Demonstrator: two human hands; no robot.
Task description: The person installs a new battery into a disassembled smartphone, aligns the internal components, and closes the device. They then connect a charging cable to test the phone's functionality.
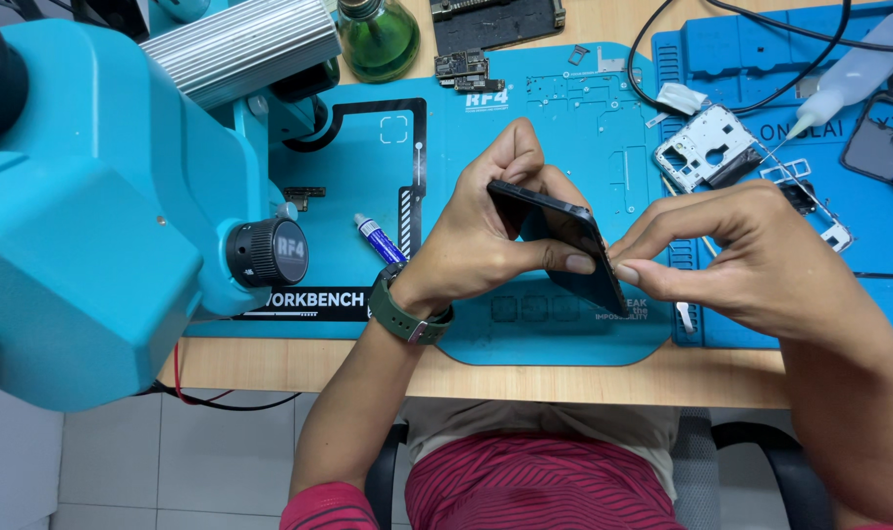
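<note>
Electronics repair workshop; microscope (93, 196); blue repair mat (564, 118); phone frame (707, 147)

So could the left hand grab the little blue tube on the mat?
Probably yes, but not right away. The tube lies bare on the mat just beside the left hand, with nothing between them. That hand is busy gripping the phone, though.

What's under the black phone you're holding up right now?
The black phone is lifted off the bench between the left hand and right hand. Below it lies the blue work mat. The patch of mat straight beneath is hidden by the phone and fingers.
</note>
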